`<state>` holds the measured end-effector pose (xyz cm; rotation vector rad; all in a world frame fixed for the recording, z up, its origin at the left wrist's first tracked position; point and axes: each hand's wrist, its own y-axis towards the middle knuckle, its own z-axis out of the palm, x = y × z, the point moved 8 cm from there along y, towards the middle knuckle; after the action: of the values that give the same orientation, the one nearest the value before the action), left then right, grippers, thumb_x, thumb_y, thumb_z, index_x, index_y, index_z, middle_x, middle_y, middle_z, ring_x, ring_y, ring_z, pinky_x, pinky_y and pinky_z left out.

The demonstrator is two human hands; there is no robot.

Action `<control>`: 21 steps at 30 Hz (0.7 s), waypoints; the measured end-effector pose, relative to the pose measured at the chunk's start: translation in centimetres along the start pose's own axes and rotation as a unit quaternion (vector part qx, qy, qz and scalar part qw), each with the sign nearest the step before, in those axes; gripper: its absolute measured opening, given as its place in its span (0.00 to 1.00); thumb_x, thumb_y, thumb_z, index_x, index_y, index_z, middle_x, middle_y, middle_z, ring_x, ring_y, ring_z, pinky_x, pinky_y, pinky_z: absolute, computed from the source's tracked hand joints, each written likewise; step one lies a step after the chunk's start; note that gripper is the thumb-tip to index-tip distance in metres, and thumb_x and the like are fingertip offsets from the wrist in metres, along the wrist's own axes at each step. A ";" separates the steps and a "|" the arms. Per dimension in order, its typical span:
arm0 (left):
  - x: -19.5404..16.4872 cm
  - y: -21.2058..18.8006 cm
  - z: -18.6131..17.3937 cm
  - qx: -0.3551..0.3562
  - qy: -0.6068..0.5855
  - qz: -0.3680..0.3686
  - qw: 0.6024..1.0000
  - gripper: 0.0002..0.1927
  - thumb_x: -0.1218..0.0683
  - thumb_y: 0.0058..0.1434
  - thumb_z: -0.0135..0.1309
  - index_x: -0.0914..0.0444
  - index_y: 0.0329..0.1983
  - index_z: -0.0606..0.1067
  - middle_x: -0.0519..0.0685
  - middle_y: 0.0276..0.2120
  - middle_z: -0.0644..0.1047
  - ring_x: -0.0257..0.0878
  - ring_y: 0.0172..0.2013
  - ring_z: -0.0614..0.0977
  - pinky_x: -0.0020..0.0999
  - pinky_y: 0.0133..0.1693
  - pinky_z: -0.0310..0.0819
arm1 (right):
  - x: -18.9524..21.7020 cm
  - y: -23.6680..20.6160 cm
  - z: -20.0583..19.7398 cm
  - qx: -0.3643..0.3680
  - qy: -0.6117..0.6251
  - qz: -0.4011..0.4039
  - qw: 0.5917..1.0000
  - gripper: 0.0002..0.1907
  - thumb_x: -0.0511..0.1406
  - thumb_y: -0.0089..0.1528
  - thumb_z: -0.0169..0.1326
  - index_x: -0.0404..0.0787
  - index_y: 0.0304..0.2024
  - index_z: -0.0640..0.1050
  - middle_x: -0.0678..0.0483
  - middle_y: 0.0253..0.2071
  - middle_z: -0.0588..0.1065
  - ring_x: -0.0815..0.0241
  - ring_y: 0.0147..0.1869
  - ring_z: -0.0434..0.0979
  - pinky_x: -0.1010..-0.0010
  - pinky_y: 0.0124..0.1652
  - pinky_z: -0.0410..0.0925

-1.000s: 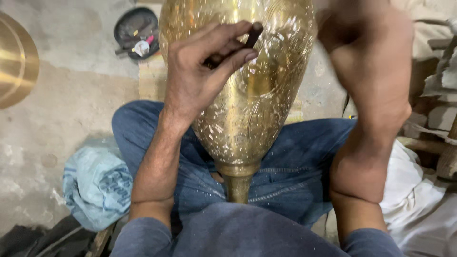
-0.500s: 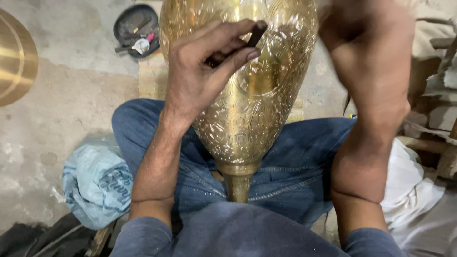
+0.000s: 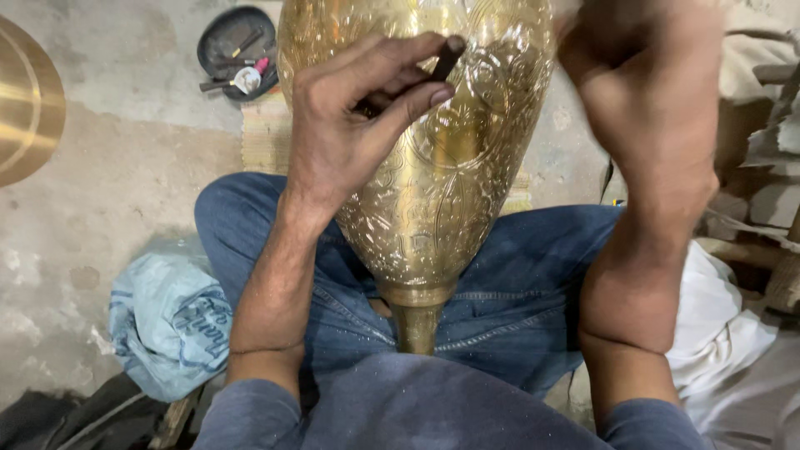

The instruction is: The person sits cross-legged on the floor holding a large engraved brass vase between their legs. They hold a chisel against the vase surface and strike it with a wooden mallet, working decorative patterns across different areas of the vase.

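A large engraved brass vase lies between my knees, its narrow neck pointing toward my lap. My left hand rests on the vase's upper left side and pinches a short dark punch tool between thumb and fingers, tip against the metal. My right hand is raised beside the vase's right side and blurred; its fingers run out of the top of the frame, so whatever it grips is hidden.
A dark pan of small tools sits on the concrete floor at the back. A brass dish lies at the far left. A crumpled blue bag is by my left thigh; white cloth on the right.
My right hand has shifted slightly and stays blurred with motion. The left hand, the punch and the vase keep the same place.
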<state>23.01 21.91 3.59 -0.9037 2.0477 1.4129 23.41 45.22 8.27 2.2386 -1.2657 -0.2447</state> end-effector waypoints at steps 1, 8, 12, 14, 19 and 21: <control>0.0 0.0 0.0 0.004 0.002 0.001 1.000 0.17 0.61 0.70 0.66 0.63 0.60 0.77 0.49 0.46 0.83 0.36 0.46 0.89 0.28 0.48 0.89 | 0.3 0.1 0.1 -0.003 -0.023 -0.023 0.999 0.07 0.23 0.63 0.58 0.36 0.40 0.74 0.49 0.35 0.76 0.57 0.36 0.78 0.70 0.37 0.69; 0.0 0.1 -0.2 0.003 -0.010 -0.005 1.000 0.17 0.60 0.69 0.68 0.63 0.59 0.78 0.49 0.44 0.83 0.36 0.44 0.89 0.28 0.47 0.89 | 0.6 0.5 -0.2 0.001 0.078 -0.001 0.997 0.04 0.25 0.67 0.56 0.35 0.42 0.74 0.50 0.38 0.78 0.60 0.36 0.77 0.68 0.40 0.73; 0.2 0.1 -0.1 -0.002 -0.006 -0.013 1.000 0.17 0.59 0.69 0.67 0.62 0.59 0.78 0.48 0.44 0.83 0.36 0.44 0.89 0.28 0.47 0.90 | -0.3 0.9 -0.1 -0.003 0.035 0.004 0.999 0.04 0.25 0.70 0.58 0.37 0.42 0.76 0.50 0.33 0.77 0.58 0.32 0.78 0.66 0.33 0.69; 0.1 0.0 0.0 -0.001 0.005 -0.013 1.000 0.18 0.58 0.69 0.68 0.62 0.60 0.78 0.48 0.45 0.83 0.36 0.45 0.89 0.28 0.47 0.90 | -0.7 0.6 0.0 -0.021 0.134 0.011 0.991 0.06 0.22 0.71 0.54 0.36 0.43 0.74 0.49 0.37 0.78 0.57 0.36 0.79 0.68 0.36 0.70; -0.4 0.1 -0.2 0.008 -0.014 -0.002 1.000 0.15 0.58 0.70 0.67 0.62 0.58 0.78 0.47 0.46 0.83 0.35 0.44 0.89 0.26 0.46 0.90 | -0.7 -0.2 0.1 -0.031 0.135 0.033 0.990 0.07 0.26 0.68 0.58 0.36 0.43 0.72 0.50 0.38 0.77 0.58 0.38 0.80 0.69 0.39 0.71; -0.2 0.0 -0.3 0.003 0.000 -0.009 1.000 0.17 0.58 0.69 0.68 0.62 0.58 0.78 0.47 0.45 0.83 0.35 0.44 0.89 0.27 0.46 0.88 | -0.8 -0.1 0.4 -0.027 0.186 0.085 0.978 0.08 0.28 0.71 0.61 0.35 0.44 0.72 0.49 0.37 0.77 0.58 0.36 0.79 0.69 0.36 0.69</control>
<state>23.13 21.66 3.85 -0.9169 2.0381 1.3964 22.92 45.78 7.77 1.9959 -1.2155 0.1954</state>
